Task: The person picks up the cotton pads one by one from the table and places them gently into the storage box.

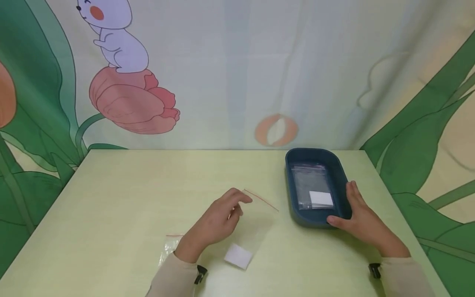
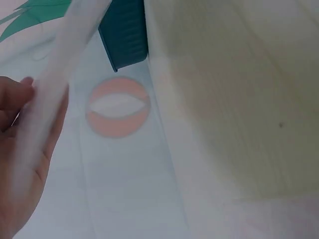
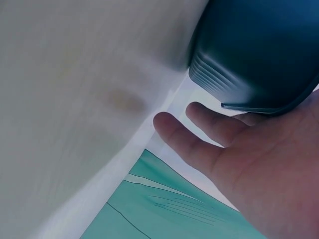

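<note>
From where I watch, one clear zip bag with a white square inside (image 1: pixel 313 190) already lies in the dark blue tray (image 1: pixel 294 165), which sits at about two o'clock on the pale green table (image 1: pixel 122 194); I judge that one finished. A second clear zip bag with a red seal strip (image 1: pixel 259 214) lies flat near the table's middle, its white square (image 1: pixel 238 255) at the lower end, and a third, crumpled bag (image 1: pixel 168 247) waits at about seven o'clock beside the left sleeve, so I'd say two are left. My left hand (image 1: pixel 217 222) hovers palm down over the second bag, fingers loosely curled toward its sealed edge; whether they pinch it I cannot tell. My right hand (image 1: pixel 361 220) rests against the tray's near right wall, thumb under the front corner, fingers straight along the side, steadying without clasping
</note>
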A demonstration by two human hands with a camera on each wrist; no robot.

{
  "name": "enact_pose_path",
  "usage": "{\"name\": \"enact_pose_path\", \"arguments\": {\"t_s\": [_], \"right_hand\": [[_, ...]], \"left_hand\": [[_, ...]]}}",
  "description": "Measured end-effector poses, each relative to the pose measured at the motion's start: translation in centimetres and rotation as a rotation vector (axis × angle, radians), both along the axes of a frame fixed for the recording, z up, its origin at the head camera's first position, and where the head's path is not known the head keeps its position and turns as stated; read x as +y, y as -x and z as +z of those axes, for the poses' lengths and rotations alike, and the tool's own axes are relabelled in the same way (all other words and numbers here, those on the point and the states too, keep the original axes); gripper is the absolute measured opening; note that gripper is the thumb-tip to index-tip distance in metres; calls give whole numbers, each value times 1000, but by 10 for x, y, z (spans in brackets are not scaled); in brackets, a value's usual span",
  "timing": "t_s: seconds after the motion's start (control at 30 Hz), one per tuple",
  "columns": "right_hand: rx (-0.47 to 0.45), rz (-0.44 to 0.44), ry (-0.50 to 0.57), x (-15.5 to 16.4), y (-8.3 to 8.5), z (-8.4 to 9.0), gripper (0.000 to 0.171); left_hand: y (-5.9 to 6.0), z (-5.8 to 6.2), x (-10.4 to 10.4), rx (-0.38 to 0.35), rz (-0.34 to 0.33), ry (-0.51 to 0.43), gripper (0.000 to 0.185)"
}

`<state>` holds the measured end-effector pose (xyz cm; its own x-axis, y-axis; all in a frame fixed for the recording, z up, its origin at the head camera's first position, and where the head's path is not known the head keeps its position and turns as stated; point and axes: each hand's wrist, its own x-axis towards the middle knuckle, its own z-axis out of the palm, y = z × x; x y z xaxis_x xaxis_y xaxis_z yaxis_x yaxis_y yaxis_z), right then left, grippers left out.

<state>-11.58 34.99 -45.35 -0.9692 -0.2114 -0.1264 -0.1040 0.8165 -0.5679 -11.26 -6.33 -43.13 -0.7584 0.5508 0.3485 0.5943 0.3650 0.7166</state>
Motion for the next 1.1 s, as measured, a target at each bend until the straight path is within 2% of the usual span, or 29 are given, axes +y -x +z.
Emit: {"name": "enact_pose_path", "arguments": {"t_s": [0.17,0.33,0.43,0.63,0.8,0.93,1.1], "right_hand": [[-6,1,8,0,0,1,121],[-14,2,1,0,1,1,122],[-21,-1,-8,0,1,1,122],[-29,-3,-11,1,1,1,123],[-27,-8,-6,3,1,4,124],[-27,-13,1,4,3,5,124],[-21,-9,13,3,1,-1,124]], "left_hand": [[-2,3,1,-14,27,-3,49],[0,1,1,89,28,-18,57],[0,3,1,116,33,-15,63],[-2,11,0,68,46,68,83],[-2,17,5,48,53,118,89],[-3,23,10,106,43,125,91],[-6,30,17,201,63,125,90]]}}
